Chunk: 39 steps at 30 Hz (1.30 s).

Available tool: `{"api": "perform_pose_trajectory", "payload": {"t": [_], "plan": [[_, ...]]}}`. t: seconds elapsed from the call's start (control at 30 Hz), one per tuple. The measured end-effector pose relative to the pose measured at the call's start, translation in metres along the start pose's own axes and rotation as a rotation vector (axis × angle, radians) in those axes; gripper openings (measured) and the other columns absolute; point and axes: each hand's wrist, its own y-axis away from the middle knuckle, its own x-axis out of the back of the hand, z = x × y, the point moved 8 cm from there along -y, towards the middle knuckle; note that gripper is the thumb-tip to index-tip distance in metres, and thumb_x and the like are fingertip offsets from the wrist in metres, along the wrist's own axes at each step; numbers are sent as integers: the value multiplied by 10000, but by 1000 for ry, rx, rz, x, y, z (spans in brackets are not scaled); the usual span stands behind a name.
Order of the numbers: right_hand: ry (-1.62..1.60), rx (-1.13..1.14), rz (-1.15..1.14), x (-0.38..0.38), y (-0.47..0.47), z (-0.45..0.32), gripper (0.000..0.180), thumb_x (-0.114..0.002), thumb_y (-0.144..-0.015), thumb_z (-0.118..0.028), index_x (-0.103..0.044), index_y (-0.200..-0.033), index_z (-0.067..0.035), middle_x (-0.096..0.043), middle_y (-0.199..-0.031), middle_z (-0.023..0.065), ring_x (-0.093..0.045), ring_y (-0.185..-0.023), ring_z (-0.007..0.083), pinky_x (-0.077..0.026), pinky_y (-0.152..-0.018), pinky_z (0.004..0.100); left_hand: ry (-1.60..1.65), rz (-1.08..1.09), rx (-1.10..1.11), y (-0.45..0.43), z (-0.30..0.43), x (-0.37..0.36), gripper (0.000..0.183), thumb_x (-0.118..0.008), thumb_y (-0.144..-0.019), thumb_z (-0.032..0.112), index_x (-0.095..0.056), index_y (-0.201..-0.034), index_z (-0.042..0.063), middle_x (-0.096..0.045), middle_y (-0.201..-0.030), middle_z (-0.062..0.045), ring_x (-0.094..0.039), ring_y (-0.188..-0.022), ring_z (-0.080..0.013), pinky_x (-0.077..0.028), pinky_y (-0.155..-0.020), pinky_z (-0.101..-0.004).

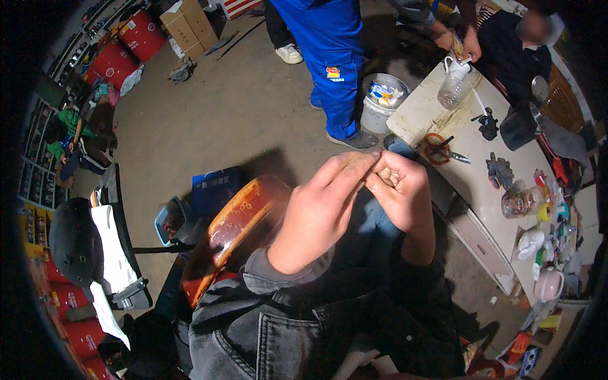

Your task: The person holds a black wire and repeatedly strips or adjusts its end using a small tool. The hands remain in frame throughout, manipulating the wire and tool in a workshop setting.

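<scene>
My left hand [323, 202] and my right hand [401, 190] meet at the fingertips in front of my body. The right fingers are curled in, and the left fingers lie together over the joint spot. Whether something small is pinched between them is hidden. A grey denim cuff [285, 270] surrounds my left wrist. To the left of that arm is a curved, glossy brown wooden piece [237, 228]. Right of my right hand, orange-handled scissors [438, 148] lie on a pale table [479, 190].
A person in blue work trousers [332, 71] stands ahead beside a white bucket [377, 114]. Another person's hands [458, 45] are at a clear plastic jug [455, 88]. Gloves [499, 171] and a jar [520, 202] stand rightward. Leftward are a blue box [216, 187] and red drums [111, 59].
</scene>
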Motion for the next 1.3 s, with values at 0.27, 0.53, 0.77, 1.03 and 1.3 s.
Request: {"api": "perform_pose_trajectory", "payload": {"t": [0.27, 0.53, 0.77, 1.03, 1.3], "plan": [[178, 252, -69, 4, 3, -38, 34, -600, -871, 30, -633, -867, 21, -574, -782, 40, -501, -658, 53, -378, -563, 207, 102, 46, 120, 2, -27, 6, 54, -659, -839, 48, -640, -858, 1, -574, -774, -143, -592, -693, -304, -455, -602, -344], [201, 193, -115, 1, 5, -45, 56, -665, -821, -19, -634, -849, 17, -609, -819, 106, -587, -707, 166, -441, -604, 283, 358, 77, 277, 4, -45, 5, 92, -639, -881, 70, -639, -864, -21, -582, -766, -94, -562, -687, -167, -427, -621, -284], [-181, -142, -157, -7, 11, -18, 68, -663, -855, -33, -635, -872, 27, -660, -754, 78, -591, -681, 84, -460, -577, 263, 331, 85, 267, 3, -42, 5, 72, -655, -863, 43, -651, -871, -28, -592, -758, -95, -566, -660, -151, -424, -590, -271], [-227, -190, -92, -10, 8, -8, 127, -586, -935, -98, -607, -862, 4, -588, -709, 9, -539, -648, 47, -410, -565, 203, 342, 38, 308, 4, -45, 1, 75, -657, -867, 47, -652, -873, -28, -606, -761, -97, -568, -664, -132, -428, -579, -259], [-582, -235, -106, -21, 9, -14, 193, -512, -924, -135, -482, -745, -67, -399, -637, -38, -327, -563, 39, -269, -511, 214, 956, -126, 462, 15, -43, -22, 180, -585, -963, 169, -616, -882, 12, -559, -725, 15, -483, -629, -72, -382, -588, -221]]}}
